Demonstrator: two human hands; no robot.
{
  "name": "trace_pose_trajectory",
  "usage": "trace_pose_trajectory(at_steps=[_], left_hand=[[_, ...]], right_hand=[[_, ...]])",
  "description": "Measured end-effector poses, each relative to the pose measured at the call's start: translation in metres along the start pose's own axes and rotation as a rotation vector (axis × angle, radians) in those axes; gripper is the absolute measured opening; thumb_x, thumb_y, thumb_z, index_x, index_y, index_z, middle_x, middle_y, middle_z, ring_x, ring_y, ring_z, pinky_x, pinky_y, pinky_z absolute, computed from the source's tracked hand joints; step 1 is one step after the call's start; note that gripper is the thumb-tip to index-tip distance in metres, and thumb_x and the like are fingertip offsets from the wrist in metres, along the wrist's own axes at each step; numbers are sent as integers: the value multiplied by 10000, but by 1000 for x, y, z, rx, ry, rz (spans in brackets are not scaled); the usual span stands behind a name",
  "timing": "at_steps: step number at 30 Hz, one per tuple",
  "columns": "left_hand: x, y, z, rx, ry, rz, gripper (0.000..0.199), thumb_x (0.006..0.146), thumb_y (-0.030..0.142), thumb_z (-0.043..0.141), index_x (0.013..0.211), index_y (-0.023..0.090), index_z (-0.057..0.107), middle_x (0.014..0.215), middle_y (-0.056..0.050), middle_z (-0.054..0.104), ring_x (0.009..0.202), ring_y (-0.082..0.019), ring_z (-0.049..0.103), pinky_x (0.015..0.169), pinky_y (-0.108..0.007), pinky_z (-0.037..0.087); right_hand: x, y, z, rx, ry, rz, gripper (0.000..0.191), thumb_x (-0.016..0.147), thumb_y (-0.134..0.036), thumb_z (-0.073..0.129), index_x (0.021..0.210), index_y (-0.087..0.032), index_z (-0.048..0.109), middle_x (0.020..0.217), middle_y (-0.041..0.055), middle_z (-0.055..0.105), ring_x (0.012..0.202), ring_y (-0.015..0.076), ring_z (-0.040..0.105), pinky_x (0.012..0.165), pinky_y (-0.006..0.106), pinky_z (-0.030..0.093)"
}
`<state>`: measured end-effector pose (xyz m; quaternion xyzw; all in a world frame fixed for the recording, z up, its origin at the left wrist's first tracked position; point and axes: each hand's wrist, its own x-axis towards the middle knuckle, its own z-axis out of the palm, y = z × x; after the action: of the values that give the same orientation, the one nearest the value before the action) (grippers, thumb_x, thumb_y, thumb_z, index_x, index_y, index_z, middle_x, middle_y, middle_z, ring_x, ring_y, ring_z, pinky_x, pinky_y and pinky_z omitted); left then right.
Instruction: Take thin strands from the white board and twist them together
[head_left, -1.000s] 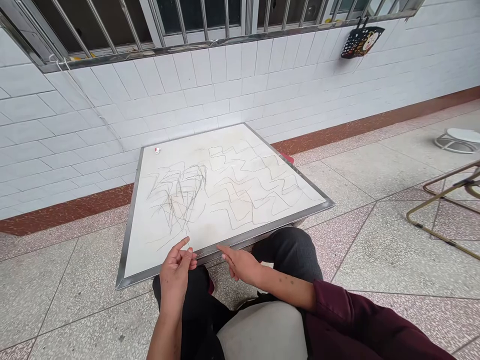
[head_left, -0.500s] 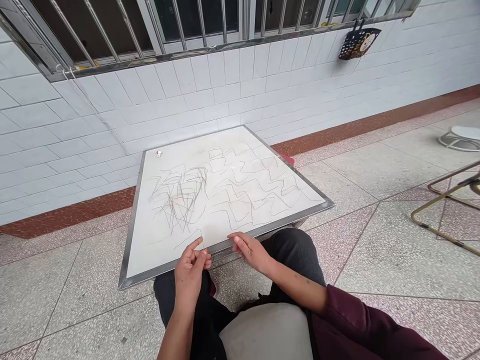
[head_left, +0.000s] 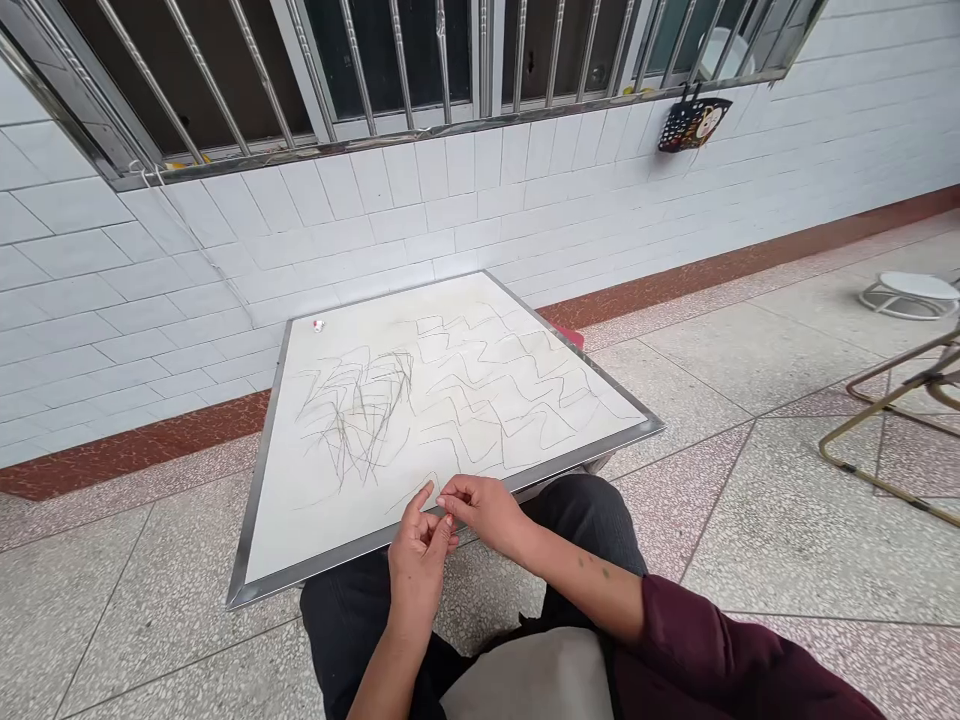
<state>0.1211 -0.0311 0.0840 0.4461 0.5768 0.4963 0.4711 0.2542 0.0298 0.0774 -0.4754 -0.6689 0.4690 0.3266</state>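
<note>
A person's bare left hand (head_left: pixel 416 565) and bare right hand (head_left: pixel 486 512) meet fingertip to fingertip over the near edge of a white, metal-rimmed, squarish table (head_left: pixel 292 535); whether they grip anything, I cannot tell. A hair-thin, bent dark strand (head_left: pixel 410 494) shows beside the left forefinger. Similar wavy strands (head_left: pixel 503 440) spread across the table's right half; a dark tangle (head_left: pixel 360 410) covers its left. Beyond the table stands a white tiled wall (head_left: pixel 360 230).

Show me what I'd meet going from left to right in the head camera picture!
Small white-and-red thing, left hand, right hand, black spotted bag, white stool.
</note>
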Motion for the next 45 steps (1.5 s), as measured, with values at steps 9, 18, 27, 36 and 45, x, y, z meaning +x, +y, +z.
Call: trace_pose_trajectory(at_steps=[9,18,27,36,45], left_hand=[[31,8,16,-176,-105,-90,620,711,436,753,1220,110,612,773,-60,716,740,-210,701,754,-370,573],[26,25,7,-172,-5,-96,536,759,381,730,1221,133,618,838,-69,741,804,-206,714,796,-360,569],[22,19,10,-71,-44,-59,538,743,402,718,1210,143,648,806,-44,733,760,-201,714,733,-342,573],[26,12,13,-28,-14,-34,560,717,372,715,1225,143,659,742,-20,712,682,-184,699,687,-322,573],[23,9,29,98,-105,39,402,766,330,659,1148,219,717,757,-35,720,731,-243,716,735,-388,579]], right_hand=[[18,-5,-26,-57,53,15,201,872,-384,589,820,-222,696,722,-12,692,632,146,594,600,252,429],[0,12,-49,133,182,-39,359,941,-506,476,1080,-208,620,950,46,666,856,180,599,753,309,484],[-8,24,-32,568,22,60,345,786,-506,690,899,-186,633,773,-9,621,650,113,560,644,253,454],[-10,33,-40,295,111,-43,236,824,-425,661,921,-212,687,910,36,651,863,188,595,789,327,475],[-1,1,-40,49,245,-94,277,873,-402,598,1107,-261,646,899,10,681,777,165,601,714,291,473]])
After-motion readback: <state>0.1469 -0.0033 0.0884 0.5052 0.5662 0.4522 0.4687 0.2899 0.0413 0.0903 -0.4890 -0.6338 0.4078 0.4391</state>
